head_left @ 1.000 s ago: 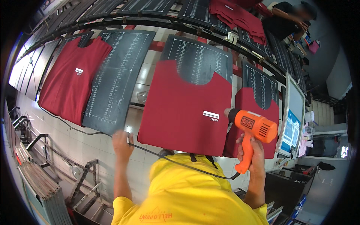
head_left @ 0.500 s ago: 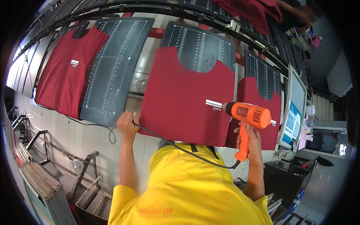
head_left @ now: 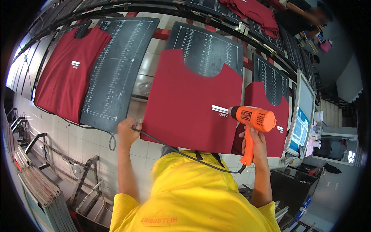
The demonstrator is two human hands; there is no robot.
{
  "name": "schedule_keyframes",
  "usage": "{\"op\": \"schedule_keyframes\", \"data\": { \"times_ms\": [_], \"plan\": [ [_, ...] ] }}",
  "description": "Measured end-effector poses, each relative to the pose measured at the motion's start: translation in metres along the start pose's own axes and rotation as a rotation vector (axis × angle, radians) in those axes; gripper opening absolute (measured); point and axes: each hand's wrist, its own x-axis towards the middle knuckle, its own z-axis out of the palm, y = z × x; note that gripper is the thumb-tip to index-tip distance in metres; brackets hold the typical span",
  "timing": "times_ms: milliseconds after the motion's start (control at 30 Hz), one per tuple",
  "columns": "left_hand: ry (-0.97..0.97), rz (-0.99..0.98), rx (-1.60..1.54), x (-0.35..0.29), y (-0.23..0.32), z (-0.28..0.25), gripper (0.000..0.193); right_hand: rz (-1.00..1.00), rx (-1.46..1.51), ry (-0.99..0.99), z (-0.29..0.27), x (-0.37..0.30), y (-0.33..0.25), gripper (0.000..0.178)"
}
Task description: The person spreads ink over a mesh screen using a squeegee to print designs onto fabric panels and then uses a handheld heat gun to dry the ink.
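An orange heat gun [head_left: 253, 121] is gripped by its handle in my right hand [head_left: 255, 143]. Its nozzle points left at a small white print [head_left: 219, 110] on a dark red shirt [head_left: 193, 102] stretched over a black ruled platen [head_left: 205, 48]. My left hand [head_left: 127, 133] is closed on the black power cord [head_left: 185, 154] at the shirt's lower left corner. The cord runs across my yellow shirt [head_left: 193, 193] to the gun's handle.
More black platens hang in a row: a bare one [head_left: 116, 65], one with a red shirt [head_left: 69, 73] at left, another red shirt [head_left: 270, 116] at right. A monitor [head_left: 303, 120] stands at right. Metal frames [head_left: 42, 189] lie lower left. Another person [head_left: 305, 19] works at top right.
The heat gun has moved left and its nozzle now sits at the white print. My left hand has kept hold of the cord by the shirt's lower corner.
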Motion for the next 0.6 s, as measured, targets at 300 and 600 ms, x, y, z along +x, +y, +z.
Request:
{"op": "schedule_keyframes", "data": {
  "times_ms": [300, 600],
  "plan": [
    [-0.023, 0.081, 0.018, -0.010, 0.019, -0.013, 0.037, -0.022, -0.090, 0.003, 0.001, 0.003, -0.004, 0.035],
    [-0.009, 0.129, -0.008, -0.017, 0.039, -0.012, 0.038, 0.012, -0.141, -0.025, 0.000, 0.005, -0.008, 0.032]
  ]
}}
